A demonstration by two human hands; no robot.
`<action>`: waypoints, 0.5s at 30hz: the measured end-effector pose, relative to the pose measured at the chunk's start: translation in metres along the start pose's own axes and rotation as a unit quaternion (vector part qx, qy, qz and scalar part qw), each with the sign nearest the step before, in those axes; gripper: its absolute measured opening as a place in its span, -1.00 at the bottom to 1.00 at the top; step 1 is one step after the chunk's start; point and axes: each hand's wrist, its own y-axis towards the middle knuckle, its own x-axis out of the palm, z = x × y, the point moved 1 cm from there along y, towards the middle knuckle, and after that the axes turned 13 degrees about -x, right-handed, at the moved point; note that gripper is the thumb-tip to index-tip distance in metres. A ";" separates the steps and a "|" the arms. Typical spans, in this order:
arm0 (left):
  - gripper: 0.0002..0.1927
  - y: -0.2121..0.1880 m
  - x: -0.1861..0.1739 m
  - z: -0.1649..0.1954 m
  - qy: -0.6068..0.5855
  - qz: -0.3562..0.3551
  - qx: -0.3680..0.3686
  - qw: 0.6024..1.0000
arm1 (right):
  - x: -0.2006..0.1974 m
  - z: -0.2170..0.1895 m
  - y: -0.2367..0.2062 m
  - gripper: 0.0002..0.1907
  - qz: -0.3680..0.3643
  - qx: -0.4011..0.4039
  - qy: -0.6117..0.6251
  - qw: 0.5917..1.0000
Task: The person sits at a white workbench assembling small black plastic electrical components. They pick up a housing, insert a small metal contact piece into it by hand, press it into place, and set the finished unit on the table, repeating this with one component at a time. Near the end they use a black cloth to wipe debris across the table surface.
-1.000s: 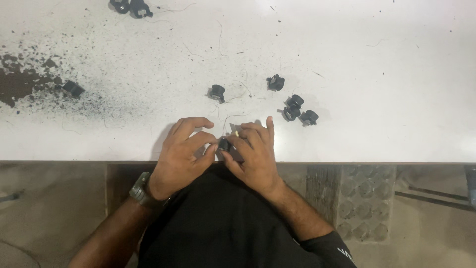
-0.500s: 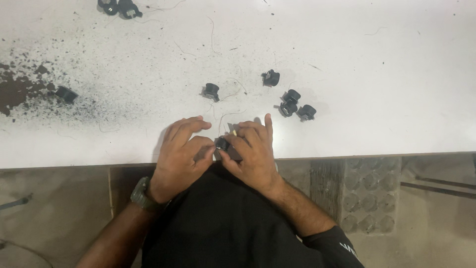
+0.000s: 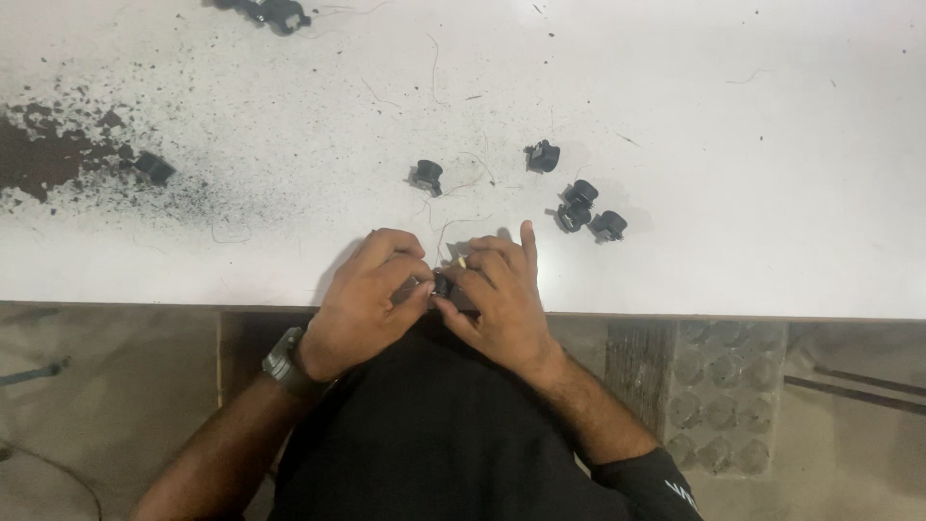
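Head view: left hand (image 3: 371,294) and right hand (image 3: 497,294) meet at near edge of white desk (image 3: 733,174), fingertips of both pinched on small black part (image 3: 441,285) between them. Part equally near both; long axis indiscernible. Loose black parts (image 3: 579,205) lie beyond, right hand nearer.

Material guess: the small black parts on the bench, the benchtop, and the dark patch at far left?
Small black parts: likely moulded plastic, matte black with a slight sheen; too small to be sure. Benchtop: white, smooth, dull painted or laminated board, scuffed, littered with thin wire strands. Dark patch: looks like loose brown-black powder or grit, speckled at its edges. Both hands pinch one such part.
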 end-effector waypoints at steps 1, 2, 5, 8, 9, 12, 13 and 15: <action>-0.85 0.000 -0.003 0.000 0.004 -0.002 0.000 1.000 | -0.001 0.000 0.000 -0.62 0.002 0.002 -0.001 1.000; -0.86 0.000 -0.006 0.000 0.009 -0.004 0.002 1.000 | -0.001 0.000 0.000 -0.62 0.006 0.005 -0.004 1.000; -0.89 -0.001 -0.006 -0.001 0.018 -0.031 -0.020 0.999 | -0.002 -0.001 -0.001 -0.60 0.004 0.020 0.000 1.000; -0.89 -0.001 0.003 -0.005 0.031 -0.037 -0.045 0.998 | 0.000 -0.002 -0.006 -0.57 0.019 0.023 -0.001 1.000; -0.88 -0.001 0.007 -0.006 0.034 -0.036 -0.053 0.997 | 0.001 -0.002 -0.009 -0.56 0.026 0.023 -0.004 0.999; -0.85 -0.001 0.020 -0.010 0.070 -0.039 -0.060 0.995 | 0.003 -0.006 -0.024 -0.70 0.125 -0.001 0.003 0.992; -0.86 -0.002 0.023 -0.010 0.053 -0.013 -0.032 0.998 | 0.006 -0.007 -0.029 -0.69 0.138 -0.012 0.043 0.989; -0.84 -0.005 0.026 -0.009 0.019 0.038 0.023 0.999 | 0.014 -0.011 -0.037 -0.66 0.163 -0.031 0.124 0.978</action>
